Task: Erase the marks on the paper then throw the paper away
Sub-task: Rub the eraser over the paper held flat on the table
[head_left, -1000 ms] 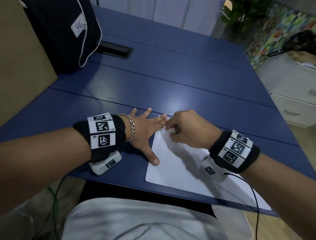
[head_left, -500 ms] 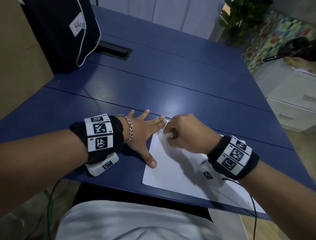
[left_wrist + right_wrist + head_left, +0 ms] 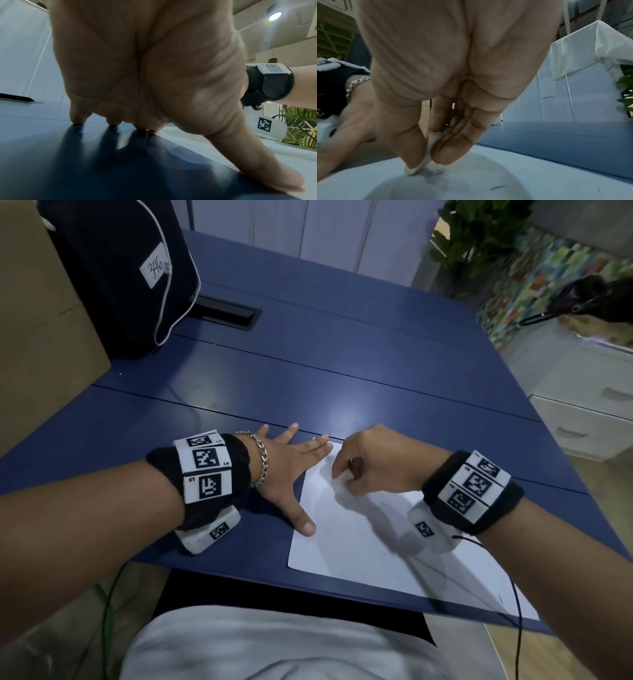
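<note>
A white sheet of paper lies on the blue table near its front edge, running toward the lower right. My left hand lies flat with spread fingers, its thumb and fingertips pressing the paper's left edge and far corner. My right hand pinches a small white eraser between thumb and fingers, its tip on the paper near the far left corner. Grey smudged marks sit on the paper right under the eraser. A few short eraser crumbs lie close by on the paper.
A dark bag with a label stands at the table's far left beside a cardboard box. A black cable slot is set into the tabletop. White drawers and a plant stand to the right.
My right hand with the eraser has shifted slightly back toward me over the paper's far left corner. My left hand stays pressed flat on the paper's left edge.
</note>
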